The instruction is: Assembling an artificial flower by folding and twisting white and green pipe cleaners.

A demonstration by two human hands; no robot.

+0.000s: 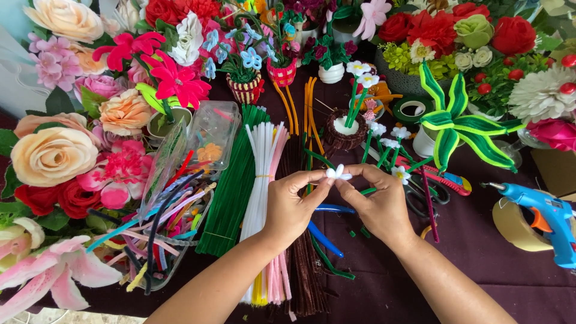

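At the frame's centre, the left hand (292,207) and right hand (378,204) both pinch 1 small white fuzzy pipe-cleaner flower (338,173) between thumb and fingertips. Open dark maroon tabletop (480,252) lies lower right, bordered by bundled chenille stems (264,180) left and a blue glue gun (549,219) at the right edge.

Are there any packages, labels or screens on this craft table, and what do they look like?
Clear plastic box: upper left of the hands, open, holding small orange bits.
Clear plastic tray: lower left, full of mixed-colour pipe cleaners.
Clear plastic bag: leaning above the tray.
No screens or signs visible.
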